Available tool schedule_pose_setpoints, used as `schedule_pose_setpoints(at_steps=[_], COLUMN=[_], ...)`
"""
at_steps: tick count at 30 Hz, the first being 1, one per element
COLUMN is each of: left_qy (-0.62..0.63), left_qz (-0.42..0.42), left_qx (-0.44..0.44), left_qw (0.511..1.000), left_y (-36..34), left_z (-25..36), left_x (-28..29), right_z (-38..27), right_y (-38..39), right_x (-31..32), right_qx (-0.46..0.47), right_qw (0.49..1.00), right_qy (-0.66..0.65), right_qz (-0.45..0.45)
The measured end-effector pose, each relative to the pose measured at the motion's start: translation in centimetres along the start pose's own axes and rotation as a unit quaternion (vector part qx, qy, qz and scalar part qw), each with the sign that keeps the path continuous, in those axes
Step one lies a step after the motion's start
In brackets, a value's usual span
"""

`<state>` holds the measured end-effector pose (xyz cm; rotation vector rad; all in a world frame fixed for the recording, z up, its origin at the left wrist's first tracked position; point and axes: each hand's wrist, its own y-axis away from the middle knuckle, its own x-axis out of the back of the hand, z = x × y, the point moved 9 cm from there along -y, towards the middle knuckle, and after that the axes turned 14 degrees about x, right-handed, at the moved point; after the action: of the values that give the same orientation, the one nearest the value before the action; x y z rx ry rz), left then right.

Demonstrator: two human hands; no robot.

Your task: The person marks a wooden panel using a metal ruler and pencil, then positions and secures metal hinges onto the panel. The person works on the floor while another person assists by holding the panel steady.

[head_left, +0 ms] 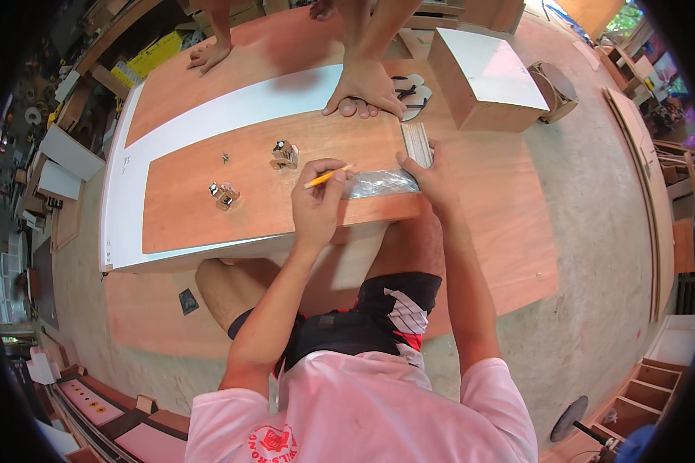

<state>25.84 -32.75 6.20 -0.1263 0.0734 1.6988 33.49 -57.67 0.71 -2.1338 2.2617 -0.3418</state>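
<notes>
My left hand (319, 202) grips a yellow pencil (314, 181) above the plywood board (181, 177). My right hand (432, 179) is closed on a short, pale layered wood piece (415, 143) at the board's right end. A clear, shiny strip (382, 183) lies between my hands near the board's front edge; whether either hand touches it I cannot tell. Two small wooden fittings (283, 154) with dark-and-light parts stand on the board, beside a small metal piece (225, 158). The board rests on a white panel (120, 224).
A co-worker's hands (361, 89) press on the work beyond mine. Flip-flops (415, 100), a white-topped box (486, 69) and a round wooden object (556, 89) sit at the back right. Leaning boards (637, 201) and shelving line the sides. A plywood sheet (525, 255) lies on the floor.
</notes>
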Motion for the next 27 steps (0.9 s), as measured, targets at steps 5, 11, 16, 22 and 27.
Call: schedule_pose_setpoints(at_steps=[5, 11, 16, 22, 27], left_qy=[-0.004, -0.028, -0.020, -0.176, -0.362], left_qz=[0.037, 0.032, 0.044, -0.021, -0.161], left_qx=[-0.064, -0.100, -0.139, -0.155, -0.143], left_qw=[0.997, 0.994, 0.989, 0.972, 0.907], left_y=[0.9, 4.0, 6.3, 9.1, 8.8], left_z=[2.8, 6.0, 8.4, 10.1, 7.3], left_x=[2.7, 4.9, 6.0, 5.3, 2.3], right_z=[0.7, -8.2, -16.1, -16.9, -12.6], right_y=[0.2, 6.4, 15.0, 19.3, 18.7], right_x=[2.5, 6.1, 2.8, -5.0, -9.1], right_qx=[0.028, 0.147, 0.436, 0.564, 0.491], right_qw=[0.989, 0.967, 0.870, 0.784, 0.814], right_qy=[-0.109, -0.104, 0.200, 0.241, 0.260], right_qz=[0.098, 0.182, 0.116, -0.095, -0.171])
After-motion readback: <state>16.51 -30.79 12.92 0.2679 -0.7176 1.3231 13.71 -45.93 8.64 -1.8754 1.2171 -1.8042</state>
